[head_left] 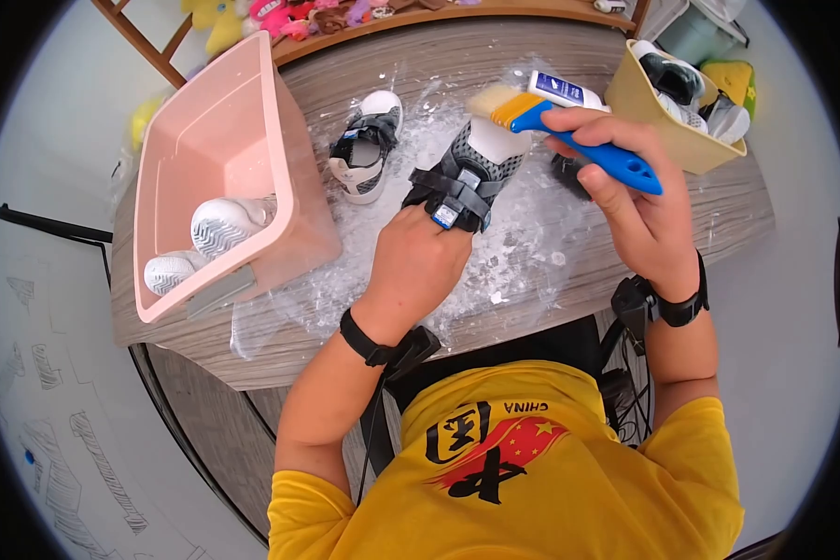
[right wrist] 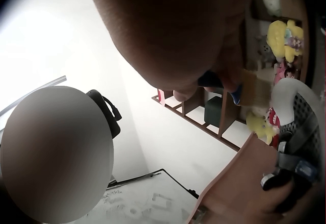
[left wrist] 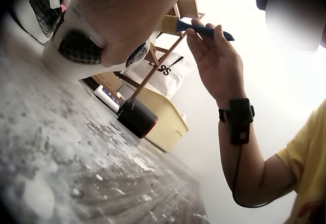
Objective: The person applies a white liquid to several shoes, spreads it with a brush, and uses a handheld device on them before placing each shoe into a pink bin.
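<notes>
A white-and-grey mesh shoe [head_left: 504, 140] with black straps is held by my left hand [head_left: 420, 261] at its heel end, toe pointing away from me. Part of the left fingers is hidden by the shoe. My right hand [head_left: 658, 219] grips a paint brush [head_left: 616, 163] by its blue handle, thumb below and fingers on top. The pale bristles overlap the shoe's white toe in the head view. In the left wrist view, the left thumb [left wrist: 114, 53] lies along the shoe's side.
A matching shoe [head_left: 357, 177] stands on the powder-smeared table [head_left: 532, 271]. At left is a pink bin [head_left: 299, 177] with white-soled shoes; at right, a yellow bin [head_left: 639, 112] holds more. A white bottle [head_left: 565, 91] and a dark cylinder [left wrist: 137, 118] stand beyond the held shoe.
</notes>
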`<action>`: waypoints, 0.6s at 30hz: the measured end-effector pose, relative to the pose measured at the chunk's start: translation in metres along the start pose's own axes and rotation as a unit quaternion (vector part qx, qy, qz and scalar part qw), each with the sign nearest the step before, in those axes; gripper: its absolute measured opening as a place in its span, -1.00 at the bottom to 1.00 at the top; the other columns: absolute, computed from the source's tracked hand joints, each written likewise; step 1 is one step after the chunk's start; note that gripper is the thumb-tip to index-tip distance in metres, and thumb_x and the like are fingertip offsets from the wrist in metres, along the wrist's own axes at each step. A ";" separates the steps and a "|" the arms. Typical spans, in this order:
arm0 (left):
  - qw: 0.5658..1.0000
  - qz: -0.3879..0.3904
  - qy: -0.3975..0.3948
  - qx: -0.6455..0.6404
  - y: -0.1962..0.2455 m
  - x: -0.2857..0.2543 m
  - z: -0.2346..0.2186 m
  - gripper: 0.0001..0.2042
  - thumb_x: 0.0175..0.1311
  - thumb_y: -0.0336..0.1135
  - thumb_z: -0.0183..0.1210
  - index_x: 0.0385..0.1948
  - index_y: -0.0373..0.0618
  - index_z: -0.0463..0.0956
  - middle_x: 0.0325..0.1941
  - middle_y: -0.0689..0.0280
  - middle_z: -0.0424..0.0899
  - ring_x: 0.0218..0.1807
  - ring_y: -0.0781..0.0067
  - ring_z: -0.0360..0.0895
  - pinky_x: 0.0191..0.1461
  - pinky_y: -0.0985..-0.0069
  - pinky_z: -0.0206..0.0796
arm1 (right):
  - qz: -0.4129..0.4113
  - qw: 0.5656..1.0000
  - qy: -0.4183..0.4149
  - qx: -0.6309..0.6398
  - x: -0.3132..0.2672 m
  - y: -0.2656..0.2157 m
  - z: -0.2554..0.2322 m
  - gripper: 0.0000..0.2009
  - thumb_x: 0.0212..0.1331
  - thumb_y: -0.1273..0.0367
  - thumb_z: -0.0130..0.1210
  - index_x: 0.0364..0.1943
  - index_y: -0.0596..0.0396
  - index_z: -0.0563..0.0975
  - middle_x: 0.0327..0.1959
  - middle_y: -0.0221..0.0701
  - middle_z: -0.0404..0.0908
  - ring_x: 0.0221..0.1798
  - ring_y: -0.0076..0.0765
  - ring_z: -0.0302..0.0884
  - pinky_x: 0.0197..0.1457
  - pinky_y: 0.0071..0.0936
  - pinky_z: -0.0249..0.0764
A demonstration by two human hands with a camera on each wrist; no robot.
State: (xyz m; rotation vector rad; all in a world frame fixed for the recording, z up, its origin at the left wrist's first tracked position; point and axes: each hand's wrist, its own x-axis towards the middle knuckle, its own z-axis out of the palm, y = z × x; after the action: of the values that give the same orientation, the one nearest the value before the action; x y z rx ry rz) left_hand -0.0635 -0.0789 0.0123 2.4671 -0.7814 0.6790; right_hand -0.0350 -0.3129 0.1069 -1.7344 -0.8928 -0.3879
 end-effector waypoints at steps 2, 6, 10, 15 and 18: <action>1.000 0.004 -0.004 0.003 0.000 0.000 0.000 -0.88 0.03 -0.44 0.30 -0.36 -0.10 0.64 -0.42 0.21 0.63 -0.38 0.08 0.55 -0.33 0.25 0.41 | 0.019 0.998 -0.023 -0.057 0.000 0.001 -0.003 -0.80 0.34 0.44 0.11 -0.02 0.16 0.44 0.03 -0.23 0.63 0.03 -0.36 0.56 0.10 -0.44 0.47; 1.000 0.011 0.002 0.011 0.001 0.000 0.002 -0.87 0.03 -0.45 0.29 -0.36 -0.13 0.63 -0.42 0.20 0.63 -0.38 0.09 0.55 -0.35 0.25 0.41 | 0.023 0.999 0.016 -0.016 -0.004 0.007 -0.008 -0.81 0.37 0.41 0.08 -0.02 0.16 0.44 0.02 -0.27 0.63 -0.02 -0.43 0.53 0.08 -0.50 0.44; 1.000 0.002 0.001 0.008 -0.001 0.000 0.002 -0.87 0.05 -0.45 0.28 -0.34 -0.15 0.62 -0.42 0.19 0.63 -0.39 0.08 0.56 -0.38 0.26 0.41 | 0.016 0.999 0.034 -0.003 -0.005 0.006 -0.010 -0.80 0.38 0.40 0.08 -0.01 0.17 0.43 -0.01 -0.29 0.64 -0.05 -0.48 0.51 0.06 -0.53 0.43; 1.000 -0.012 0.008 0.012 0.000 0.001 0.002 -0.86 0.08 -0.42 0.29 -0.31 -0.14 0.61 -0.41 0.17 0.62 -0.39 0.06 0.56 -0.39 0.23 0.41 | 0.033 0.999 0.037 -0.001 -0.008 0.007 -0.007 -0.79 0.36 0.37 0.10 -0.03 0.17 0.46 -0.03 -0.28 0.65 -0.09 -0.46 0.54 0.02 -0.51 0.46; 0.999 -0.034 0.005 0.007 0.002 0.001 0.000 -0.84 0.08 -0.39 0.29 -0.29 -0.14 0.60 -0.43 0.15 0.61 -0.40 0.05 0.56 -0.38 0.21 0.40 | 0.044 0.997 0.043 -0.037 -0.013 0.005 -0.003 -0.81 0.33 0.38 0.14 -0.09 0.18 0.52 -0.06 -0.26 0.65 -0.11 -0.38 0.59 -0.01 -0.49 0.48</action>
State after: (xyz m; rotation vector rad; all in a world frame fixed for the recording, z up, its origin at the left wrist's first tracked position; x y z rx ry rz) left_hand -0.0643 -0.0808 0.0131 2.4894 -0.6886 0.6746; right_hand -0.0392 -0.3210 0.0964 -1.8049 -0.7471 -0.4387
